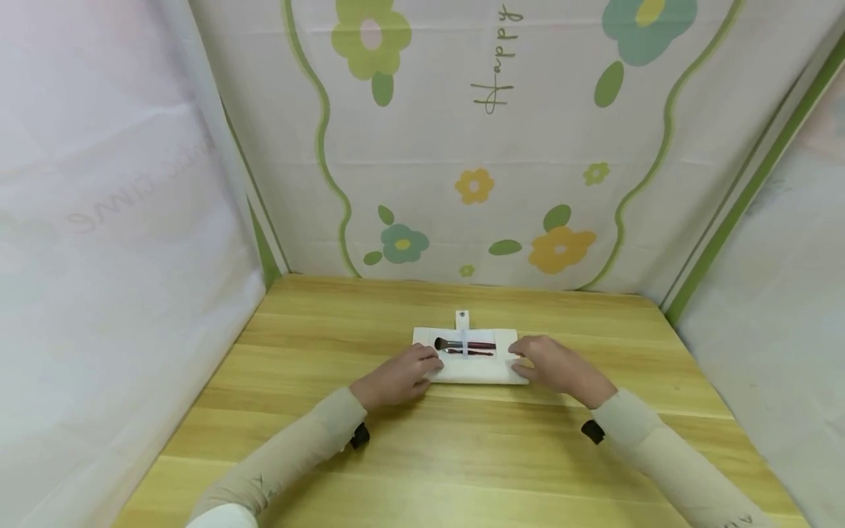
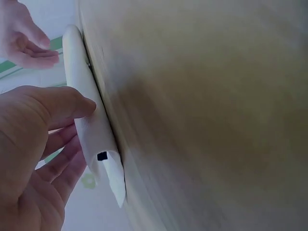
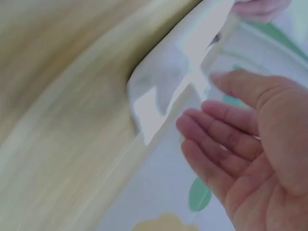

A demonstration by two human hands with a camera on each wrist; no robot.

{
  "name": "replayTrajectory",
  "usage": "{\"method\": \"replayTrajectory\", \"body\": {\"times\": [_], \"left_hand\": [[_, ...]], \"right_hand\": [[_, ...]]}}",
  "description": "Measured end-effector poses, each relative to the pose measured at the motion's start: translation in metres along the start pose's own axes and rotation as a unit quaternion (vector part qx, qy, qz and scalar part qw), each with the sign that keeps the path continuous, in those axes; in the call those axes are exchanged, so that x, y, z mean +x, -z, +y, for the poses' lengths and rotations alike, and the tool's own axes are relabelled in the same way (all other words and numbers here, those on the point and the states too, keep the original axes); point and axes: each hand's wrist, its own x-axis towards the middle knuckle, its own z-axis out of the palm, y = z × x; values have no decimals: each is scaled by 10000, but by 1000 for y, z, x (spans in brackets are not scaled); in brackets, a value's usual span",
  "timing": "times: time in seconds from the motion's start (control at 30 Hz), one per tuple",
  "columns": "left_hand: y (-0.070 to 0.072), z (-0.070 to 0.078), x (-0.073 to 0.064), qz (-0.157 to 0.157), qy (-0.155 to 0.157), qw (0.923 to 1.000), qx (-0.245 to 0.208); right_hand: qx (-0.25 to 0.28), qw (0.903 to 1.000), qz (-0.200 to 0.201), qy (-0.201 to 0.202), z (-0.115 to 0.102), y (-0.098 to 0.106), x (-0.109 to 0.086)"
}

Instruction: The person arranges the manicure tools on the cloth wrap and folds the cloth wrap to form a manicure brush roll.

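Observation:
A white brush roll lies on the table, its near side folded over into a thick rounded edge. Makeup brushes with dark red handles lie in it under a narrow clear band. My left hand holds the left end, thumb on the folded edge and fingers behind it, as the left wrist view shows. Beside the right end is my right hand. In the right wrist view its thumb and fingers are relaxed and look apart from the brush roll.
A strap with a metal snap sticks out from the roll's far side. The wooden table ends at a flower-printed cloth behind, and white cloths hang at left and right.

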Motion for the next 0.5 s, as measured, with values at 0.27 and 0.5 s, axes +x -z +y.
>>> {"method": "replayTrajectory", "body": {"times": [0.27,0.5], "left_hand": [[2,0,3,-273,141,9995,-100],[4,-2,5,-612,362,9960,-549]], "right_hand": [[-668,9949,307,692,-14,-16,-10],[-920,9910,545,811,-4,-31,-9]]}}
